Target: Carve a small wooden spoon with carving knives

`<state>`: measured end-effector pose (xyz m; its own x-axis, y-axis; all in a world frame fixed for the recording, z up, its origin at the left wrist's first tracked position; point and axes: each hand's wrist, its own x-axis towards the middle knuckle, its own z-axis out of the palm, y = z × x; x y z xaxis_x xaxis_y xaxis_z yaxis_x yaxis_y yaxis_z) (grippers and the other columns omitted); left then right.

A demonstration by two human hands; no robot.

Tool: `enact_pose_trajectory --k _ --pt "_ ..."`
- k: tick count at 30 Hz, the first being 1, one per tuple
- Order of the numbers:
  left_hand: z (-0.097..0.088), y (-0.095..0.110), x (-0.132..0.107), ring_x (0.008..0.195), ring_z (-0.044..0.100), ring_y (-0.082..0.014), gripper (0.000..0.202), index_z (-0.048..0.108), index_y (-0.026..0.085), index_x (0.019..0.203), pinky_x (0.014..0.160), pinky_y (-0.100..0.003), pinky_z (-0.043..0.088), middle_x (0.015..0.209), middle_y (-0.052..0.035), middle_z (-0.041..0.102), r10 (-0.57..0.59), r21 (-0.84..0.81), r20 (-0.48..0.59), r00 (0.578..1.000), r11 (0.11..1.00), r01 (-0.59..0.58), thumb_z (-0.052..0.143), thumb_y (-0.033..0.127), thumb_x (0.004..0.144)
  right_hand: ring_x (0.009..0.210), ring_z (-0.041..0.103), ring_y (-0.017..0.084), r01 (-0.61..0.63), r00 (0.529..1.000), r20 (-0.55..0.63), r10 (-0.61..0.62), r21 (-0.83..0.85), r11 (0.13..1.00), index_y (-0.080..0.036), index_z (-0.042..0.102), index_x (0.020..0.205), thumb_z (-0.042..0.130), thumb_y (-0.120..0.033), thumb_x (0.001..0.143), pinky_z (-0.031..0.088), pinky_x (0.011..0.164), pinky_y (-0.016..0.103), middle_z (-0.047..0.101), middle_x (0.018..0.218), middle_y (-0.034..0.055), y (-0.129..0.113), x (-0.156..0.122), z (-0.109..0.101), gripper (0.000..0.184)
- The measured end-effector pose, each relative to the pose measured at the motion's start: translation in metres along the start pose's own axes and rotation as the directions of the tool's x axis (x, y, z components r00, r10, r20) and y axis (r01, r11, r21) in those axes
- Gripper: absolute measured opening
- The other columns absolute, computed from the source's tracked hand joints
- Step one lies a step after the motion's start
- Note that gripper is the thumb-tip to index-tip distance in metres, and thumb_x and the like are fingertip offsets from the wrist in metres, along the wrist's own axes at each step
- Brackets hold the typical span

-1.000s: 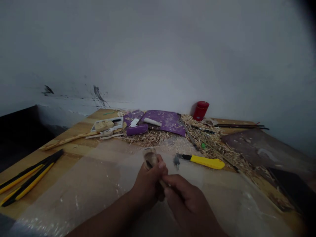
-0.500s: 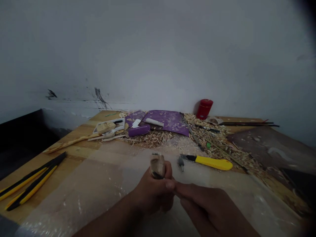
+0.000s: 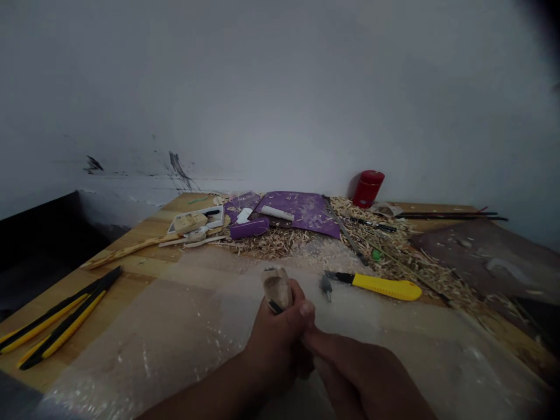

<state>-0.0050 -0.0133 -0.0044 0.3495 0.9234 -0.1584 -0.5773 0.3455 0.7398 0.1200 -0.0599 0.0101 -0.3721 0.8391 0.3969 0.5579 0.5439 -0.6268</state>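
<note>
My left hand (image 3: 277,338) is wrapped round a small pale wooden piece (image 3: 275,286) that sticks up above the thumb. A thin dark blade tip (image 3: 275,305) lies against the wood near my left thumb. My right hand (image 3: 354,370) is closed just right of the left hand, gripping the handle of that tool; the handle itself is hidden in the fingers. Both hands hover over a clear plastic sheet (image 3: 175,332) spread on the wooden table (image 3: 144,230).
A yellow utility knife (image 3: 380,286) and a small dark metal bit (image 3: 326,286) lie right of the hands. Wood shavings (image 3: 280,240), a purple sheet (image 3: 301,210), a red can (image 3: 367,188) and thin rods lie behind. Two yellow-black tools (image 3: 61,321) lie at the left edge.
The hands drew slightly nearer and lower in view; the right hand slid back and down from the wood. The camera shifted a little, so table items sit further right.
</note>
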Motion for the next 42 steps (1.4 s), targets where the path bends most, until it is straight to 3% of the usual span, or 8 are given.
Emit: enact_pose_trajectory --k 13,16,23,27,31,33,38,42 --pt "0.001 0.003 0.001 0.025 0.035 -0.0040 0.038 0.036 0.020 0.061 0.029 -0.014 0.028 0.037 0.0094 0.041 0.000 0.048 -0.068 0.998 0.999 0.003 0.067 0.042 0.063 0.059 0.063 0.020 0.047 0.996 0.082 -0.040 -0.079 0.996 -0.018 0.046 0.124 0.035 -0.017 0.086 0.046 0.051 0.027 0.067 0.072 0.0069 0.011 -0.005 0.011 0.039" --pt "0.002 0.003 0.001 0.028 0.036 -0.0038 0.036 0.037 0.020 0.062 0.030 -0.013 0.029 0.039 0.0093 0.041 0.011 0.033 -0.083 0.997 0.999 -0.008 0.067 0.039 0.063 0.065 0.064 0.019 0.024 0.998 0.061 -0.022 -0.029 0.999 -0.019 0.046 0.125 0.035 -0.019 0.088 0.048 0.057 0.027 0.067 0.077 0.0071 0.012 -0.005 0.017 0.039" --pt "0.005 0.004 0.002 0.032 0.035 -0.0044 0.033 0.038 0.019 0.057 0.032 -0.015 0.030 0.040 0.0076 0.041 0.065 0.042 -0.117 0.991 0.997 -0.060 0.064 0.038 0.063 0.055 0.062 0.018 0.017 1.000 -0.020 -0.017 0.001 1.000 -0.026 0.054 0.116 0.035 -0.033 0.088 0.045 0.048 0.024 0.066 0.065 0.0026 0.026 -0.002 0.032 0.035" --pt "0.006 0.001 0.001 0.031 0.032 -0.0047 0.037 0.038 0.019 0.055 0.030 -0.016 0.027 0.039 0.0075 0.039 0.088 0.068 -0.162 0.983 0.995 -0.078 0.063 0.045 0.064 0.055 0.061 0.017 0.039 0.999 -0.036 -0.038 0.031 0.999 -0.021 0.051 0.118 0.032 -0.028 0.090 0.044 0.050 0.024 0.066 0.069 0.0042 0.019 0.000 0.026 0.035" --pt "0.008 -0.007 -0.001 0.033 0.034 -0.0046 0.039 0.039 0.019 0.054 0.032 -0.015 0.028 0.039 0.0068 0.039 0.121 0.045 -0.182 0.976 0.992 -0.114 0.059 0.049 0.068 0.058 0.059 0.014 -0.028 0.999 0.017 0.027 0.083 0.996 -0.020 0.056 0.099 0.033 -0.022 0.089 0.042 0.052 0.022 0.064 0.071 0.0033 0.002 0.009 0.014 0.025" --pt "0.007 -0.008 0.000 0.032 0.035 -0.0041 0.039 0.039 0.018 0.054 0.032 -0.014 0.029 0.039 0.0067 0.040 0.104 0.007 -0.167 0.980 0.995 -0.104 0.058 0.048 0.070 0.060 0.059 0.014 -0.066 0.997 0.035 0.062 0.126 0.990 -0.021 0.057 0.095 0.034 -0.021 0.089 0.042 0.054 0.022 0.064 0.072 0.0019 -0.002 0.013 0.009 0.023" --pt "0.002 0.000 0.003 0.026 0.036 -0.0054 0.038 0.040 0.019 0.059 0.024 -0.015 0.029 0.041 0.0071 0.044 0.052 -0.031 -0.002 0.999 0.998 -0.052 0.066 0.047 0.063 0.073 0.063 0.013 -0.115 0.993 0.049 0.105 0.305 0.945 -0.023 0.055 0.110 0.039 -0.018 0.087 0.046 0.063 0.021 0.067 0.087 0.0007 -0.002 0.015 0.000 0.028" --pt "-0.002 0.005 0.002 0.025 0.036 -0.0040 0.041 0.039 0.018 0.058 0.022 -0.014 0.030 0.042 0.0074 0.046 0.004 -0.044 0.109 0.994 0.999 0.000 0.071 0.044 0.058 0.081 0.064 0.014 -0.118 0.990 0.099 0.096 0.258 0.959 -0.026 0.055 0.115 0.040 -0.017 0.087 0.048 0.069 0.021 0.068 0.092 0.0001 -0.005 0.014 -0.011 0.032"
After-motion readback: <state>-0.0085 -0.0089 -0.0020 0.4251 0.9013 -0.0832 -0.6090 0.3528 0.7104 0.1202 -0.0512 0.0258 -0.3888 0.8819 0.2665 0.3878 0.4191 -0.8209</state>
